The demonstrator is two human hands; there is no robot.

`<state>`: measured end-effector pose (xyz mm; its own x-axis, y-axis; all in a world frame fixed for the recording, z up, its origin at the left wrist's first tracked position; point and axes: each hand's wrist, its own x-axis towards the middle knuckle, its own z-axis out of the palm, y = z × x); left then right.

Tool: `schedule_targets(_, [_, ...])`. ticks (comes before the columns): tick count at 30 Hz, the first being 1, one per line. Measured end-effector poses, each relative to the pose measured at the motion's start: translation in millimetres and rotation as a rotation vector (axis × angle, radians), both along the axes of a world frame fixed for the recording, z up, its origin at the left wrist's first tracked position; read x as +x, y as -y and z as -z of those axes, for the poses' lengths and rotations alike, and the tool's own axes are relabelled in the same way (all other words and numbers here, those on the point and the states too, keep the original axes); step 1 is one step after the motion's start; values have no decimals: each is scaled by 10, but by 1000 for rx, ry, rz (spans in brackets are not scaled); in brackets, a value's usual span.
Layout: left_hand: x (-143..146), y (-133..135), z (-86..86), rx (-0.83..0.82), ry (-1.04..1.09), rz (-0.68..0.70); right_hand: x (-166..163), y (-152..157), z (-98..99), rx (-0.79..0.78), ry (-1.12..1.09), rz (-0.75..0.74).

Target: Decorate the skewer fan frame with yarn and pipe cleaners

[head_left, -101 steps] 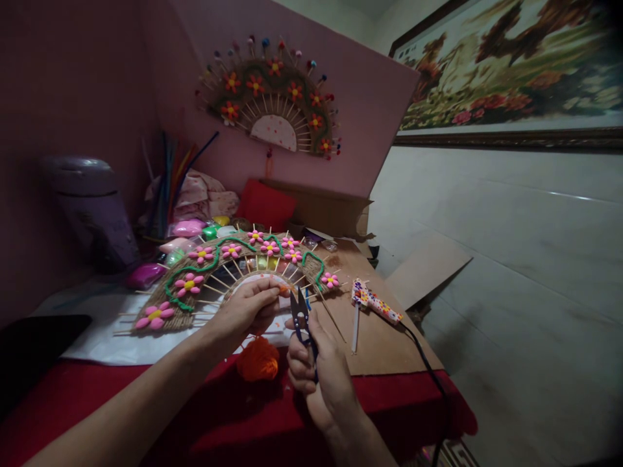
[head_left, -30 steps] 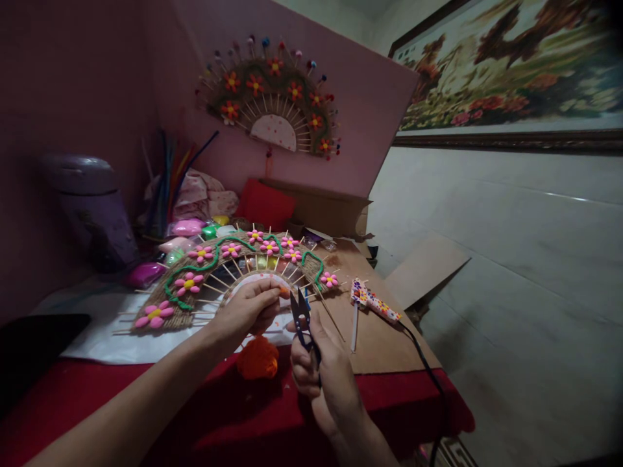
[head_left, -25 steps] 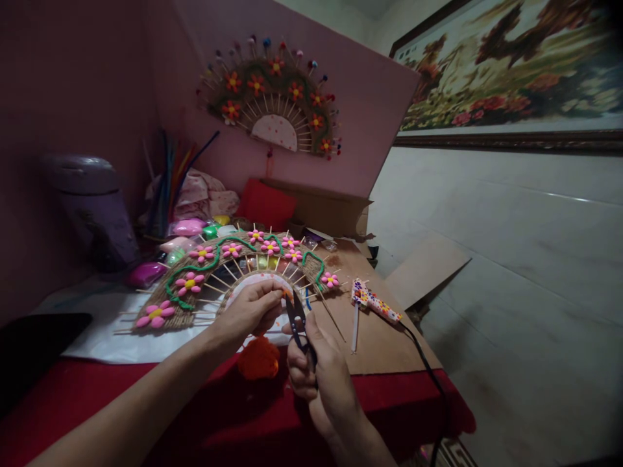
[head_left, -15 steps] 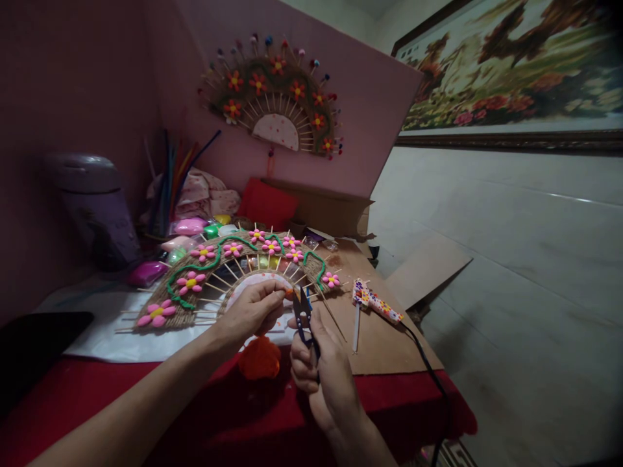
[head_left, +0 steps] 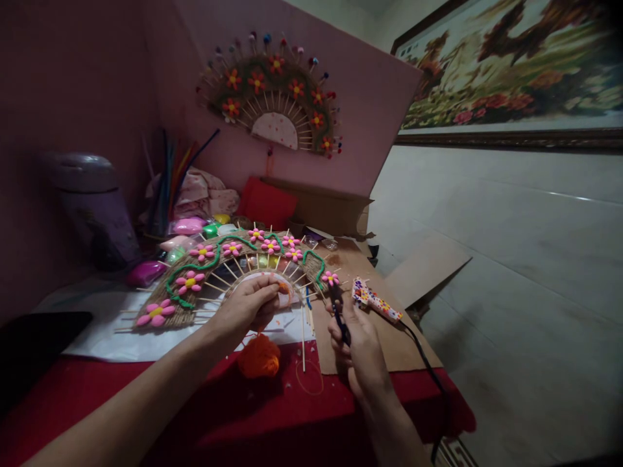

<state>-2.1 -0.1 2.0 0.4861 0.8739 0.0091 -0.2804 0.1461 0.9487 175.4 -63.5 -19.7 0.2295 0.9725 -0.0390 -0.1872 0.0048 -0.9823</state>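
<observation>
My left hand [head_left: 253, 303] pinches a bit of orange yarn [head_left: 282, 287] between thumb and fingertips, over the lower middle of a fan-shaped craft piece [head_left: 192, 272]. That piece is wrapped in brown twine, with thin sticks, pink flowers and a green wavy strip on it. Below this hand, an orange yarn ball [head_left: 259, 357] lies on the red cloth. Thread snips [head_left: 341, 318] are gripped in my right hand [head_left: 357, 344], over the cardboard, their tips up near the rightmost pink flower [head_left: 329, 278]. A thin stick [head_left: 303, 337] and a loose orange strand lie between my hands.
A flower-patterned glue gun [head_left: 374, 301] with a black cord rests on the cardboard sheet [head_left: 389, 353] at right. Colourful clay packs [head_left: 189, 226] and a purple container [head_left: 95, 214] stand back left. A finished-looking fan [head_left: 272, 84] hangs on the pink panel behind.
My right hand has moved right with the snips, away from the yarn in my left hand. A loose orange strand now shows on the red cloth. My left hand has shifted slightly left.
</observation>
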Motion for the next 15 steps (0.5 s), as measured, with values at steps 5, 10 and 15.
schedule_targets(5, [-25,-5,-31,-64,52,37,52,6,21,165,1001,-79])
schedule_targets(10, [-45,-9,-39,-74,89,48,-39,-66,22,275,1490,-156])
schedule_targets(15, [-52,-14,-18,-82,121,69,-118,-95,-14,420,1329,-77])
